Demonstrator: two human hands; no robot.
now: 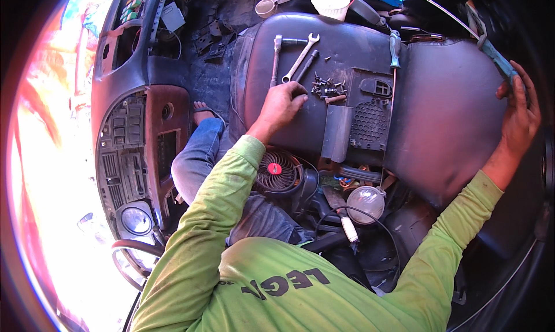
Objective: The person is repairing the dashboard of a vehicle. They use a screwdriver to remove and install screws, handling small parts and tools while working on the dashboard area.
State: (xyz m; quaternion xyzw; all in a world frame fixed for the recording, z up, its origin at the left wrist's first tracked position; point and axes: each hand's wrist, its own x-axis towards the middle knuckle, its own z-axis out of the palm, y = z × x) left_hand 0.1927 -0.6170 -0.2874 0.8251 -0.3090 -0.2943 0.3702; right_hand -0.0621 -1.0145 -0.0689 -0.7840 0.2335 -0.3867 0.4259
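Note:
My left hand (pixel 281 109) is closed above the dark padded seat (pixel 312 124); its fingers are curled under, and whatever they hold is hidden. Just beyond it lie a ratchet wrench (pixel 277 54), its handle reaching down to the hand, a combination spanner (pixel 300 57) and a dark extension bar (pixel 307 66). A small heap of screws and bolts (pixel 327 88) sits right of the fingers. At the far right, my right hand (pixel 520 109) has its fingers closed about the end of a long blue-grey piece (pixel 496 55), whose kind I cannot make out.
Black plastic panels (pixel 371 115) and a teal-handled screwdriver (pixel 395 48) lie on the seat. A small fan (pixel 278 169), a round lamp (pixel 366 205) and a white-handled tool (pixel 348 229) are near my lap. The dashboard (pixel 124 124) stands left; a white cup (pixel 330 5) is at the back.

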